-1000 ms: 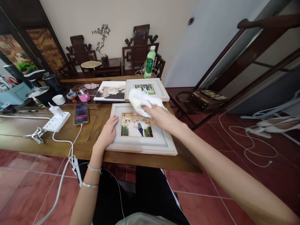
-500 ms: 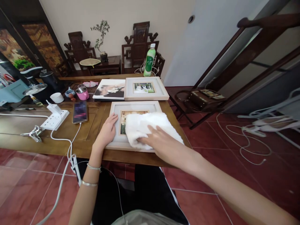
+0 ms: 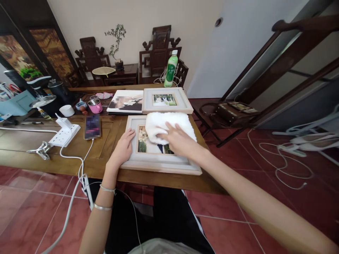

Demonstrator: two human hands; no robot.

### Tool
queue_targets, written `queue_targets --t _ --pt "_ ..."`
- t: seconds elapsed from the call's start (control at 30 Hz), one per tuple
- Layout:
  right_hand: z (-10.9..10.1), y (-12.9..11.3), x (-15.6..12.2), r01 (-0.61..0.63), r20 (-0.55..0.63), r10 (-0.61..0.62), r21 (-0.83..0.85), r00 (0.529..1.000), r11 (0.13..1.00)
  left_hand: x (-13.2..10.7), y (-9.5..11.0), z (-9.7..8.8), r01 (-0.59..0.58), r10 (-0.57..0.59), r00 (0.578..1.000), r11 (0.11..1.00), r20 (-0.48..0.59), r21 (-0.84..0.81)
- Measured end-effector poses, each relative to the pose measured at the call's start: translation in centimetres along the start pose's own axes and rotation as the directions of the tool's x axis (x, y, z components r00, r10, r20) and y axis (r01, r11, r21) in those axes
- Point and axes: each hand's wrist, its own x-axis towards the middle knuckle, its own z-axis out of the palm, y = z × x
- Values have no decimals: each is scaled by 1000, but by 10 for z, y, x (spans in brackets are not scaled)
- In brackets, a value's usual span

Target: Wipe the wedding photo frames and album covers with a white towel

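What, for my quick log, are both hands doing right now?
Left hand: open, resting on the nearer frame, left side.
Right hand: holding white cloth against that frame.

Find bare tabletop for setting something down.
Bare table shows between the phone and near frame, left of the left hand; also front left, between the white cord and silver metal piece. Crowded: back left, with the pink mug, white cup and blue caddy.

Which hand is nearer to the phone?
Left. The left hand is right of the phone, at the near picture frame's left edge; the right hand is farther right, on the white cloth.
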Motion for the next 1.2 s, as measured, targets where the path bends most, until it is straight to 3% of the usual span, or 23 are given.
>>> queue_targets --t 0.1,0.23,0.37,0.5,0.6,0.67,0.77,0.9,1.03,1.1,1.2 --pt "2 17 28 -38 -45 34 -82 998 996 0 0 0 2 -2 1000 1000 -4 -19" --pt "2 3 33 -49 22 51 -80 998 996 -1 0 0 0 -1 1000 1000 -7 -29" --pt "-11 -32 -2 -18 155 16 8 988 1000 -1 -1 1 -16 15 1000 1000 -19 -22" --pt "-40 -59 -47 88 263 -147 224 954 971 -1 0 1 -6 6 1000 1000 -14 0" --pt "-52 -69 -64 151 260 -248 344 933 927 -1 0 0 -5 5 1000 1000 -12 6" --pt "-48 -70 -65 165 227 -256 356 940 920 -1 -1 0 -11 11 1000 1000 -12 3" --pt "-28 -59 -52 142 172 -195 276 966 951 -1 -3 1 -16 16 1000 1000 -16 0" --pt "0 -23 -16 109 67 -111 25 992 994 -1 -5 2 -19 19 1000 1000 -20 -9" --pt "10 11 24 71 -63 -80 -133 995 989 -1 -4 1 -19 18 1000 1000 -12 -8" --pt "11 16 37 54 -88 -66 -140 994 989 -1 -3 0 -7 7 1000 1000 -2 -5" --pt "8 6 40 39 -21 -42 -101 999 994 -1 -1 -1 3 -3 1000 1000 3 -16"
